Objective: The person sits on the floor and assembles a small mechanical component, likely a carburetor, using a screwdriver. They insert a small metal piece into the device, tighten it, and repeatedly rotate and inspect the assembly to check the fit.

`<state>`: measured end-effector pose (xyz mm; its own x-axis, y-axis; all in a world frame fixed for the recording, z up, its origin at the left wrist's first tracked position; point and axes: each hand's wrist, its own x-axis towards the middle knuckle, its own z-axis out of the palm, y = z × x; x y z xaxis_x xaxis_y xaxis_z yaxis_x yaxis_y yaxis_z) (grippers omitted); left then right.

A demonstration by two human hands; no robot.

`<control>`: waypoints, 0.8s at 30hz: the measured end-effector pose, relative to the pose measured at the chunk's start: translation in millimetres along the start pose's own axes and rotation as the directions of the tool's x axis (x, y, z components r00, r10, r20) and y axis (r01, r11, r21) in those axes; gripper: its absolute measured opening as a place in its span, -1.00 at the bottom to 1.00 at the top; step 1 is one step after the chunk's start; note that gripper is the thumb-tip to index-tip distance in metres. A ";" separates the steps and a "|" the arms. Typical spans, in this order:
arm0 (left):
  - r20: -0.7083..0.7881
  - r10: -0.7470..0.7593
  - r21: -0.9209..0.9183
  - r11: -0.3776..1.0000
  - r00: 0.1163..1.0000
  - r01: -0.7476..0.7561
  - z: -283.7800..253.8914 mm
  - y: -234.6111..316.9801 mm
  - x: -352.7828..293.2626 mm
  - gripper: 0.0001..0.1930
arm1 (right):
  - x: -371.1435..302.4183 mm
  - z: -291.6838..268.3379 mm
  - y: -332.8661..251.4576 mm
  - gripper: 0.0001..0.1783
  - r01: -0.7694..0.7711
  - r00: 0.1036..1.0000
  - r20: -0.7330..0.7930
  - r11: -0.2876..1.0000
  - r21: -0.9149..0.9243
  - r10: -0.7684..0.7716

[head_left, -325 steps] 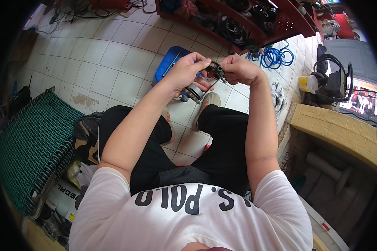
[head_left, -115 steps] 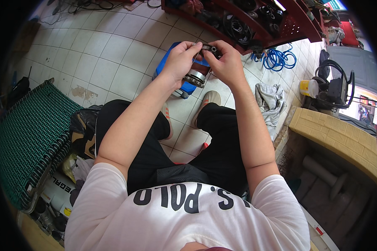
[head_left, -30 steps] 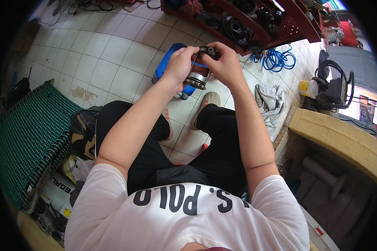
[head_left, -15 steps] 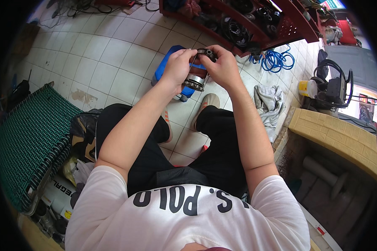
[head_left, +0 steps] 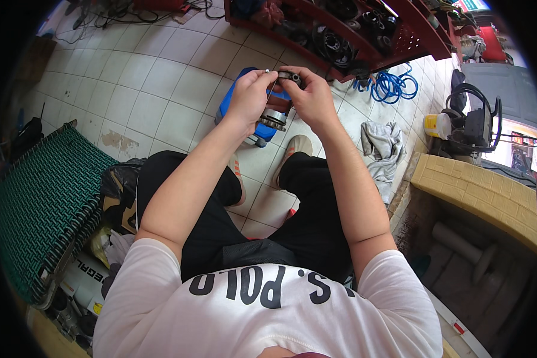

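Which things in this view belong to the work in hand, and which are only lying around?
In the work:
metal parts, held in the fingers
perhaps the blue container below, role unclear

Lying around:
coiled blue hose
crumpled grey cloth
white-and-yellow tub

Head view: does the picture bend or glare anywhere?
Head view: the yellow ledge curves near the picture's black rim; glare washes out the bright patch at far right; the metal part shines along one band, its finer detail too small to tell.
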<state>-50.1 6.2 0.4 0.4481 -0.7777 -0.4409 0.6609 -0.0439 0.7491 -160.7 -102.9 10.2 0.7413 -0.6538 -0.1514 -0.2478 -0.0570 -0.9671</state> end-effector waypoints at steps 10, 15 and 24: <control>0.001 0.002 0.017 1.000 1.000 -0.002 -1.8 0.8 1.1 -0.76 | -4.0 4.4 -5.7 -0.69 -0.026 1.000 -0.014 0.995 0.094 0.027; 0.008 0.011 0.010 1.000 1.000 -0.011 -2.7 -1.2 1.9 -0.75 | -1.9 3.7 -4.1 -0.61 0.005 1.000 0.009 0.995 0.097 -0.006; -0.115 0.032 -0.134 0.990 0.993 -0.048 -10.1 22.9 6.4 -0.77 | 13.3 -34.8 8.3 -0.60 0.049 0.993 0.105 0.998 0.045 -0.053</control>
<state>-26.0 6.5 9.8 0.5356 -0.7013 -0.4704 0.7135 0.0780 0.6963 -174.6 -138.2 7.3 0.8151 -0.5667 -0.1204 -0.1829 -0.0544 -0.9816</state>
